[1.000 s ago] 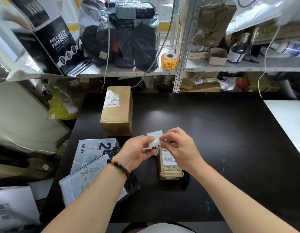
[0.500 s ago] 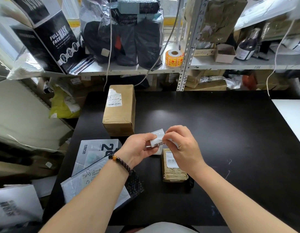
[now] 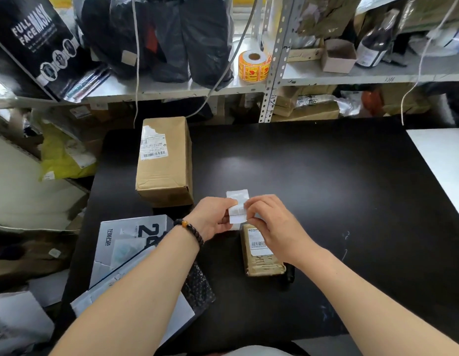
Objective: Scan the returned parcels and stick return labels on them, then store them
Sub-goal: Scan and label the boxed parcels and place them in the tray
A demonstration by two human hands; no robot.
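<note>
Both grips, left hand (image 3: 210, 219) and right hand (image 3: 273, 223), pinch one label (image 3: 238, 201) above the taped parcel (image 3: 263, 262).

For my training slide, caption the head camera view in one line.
A white label pinched between left hand and right hand, over a small brown parcel on the black table.

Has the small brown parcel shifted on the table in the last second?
No. The small brown parcel lies at the same spot relative to the large cardboard box.

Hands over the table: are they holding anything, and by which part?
Both hold a white label: left hand pinching its left edge, right hand its right edge.
</note>
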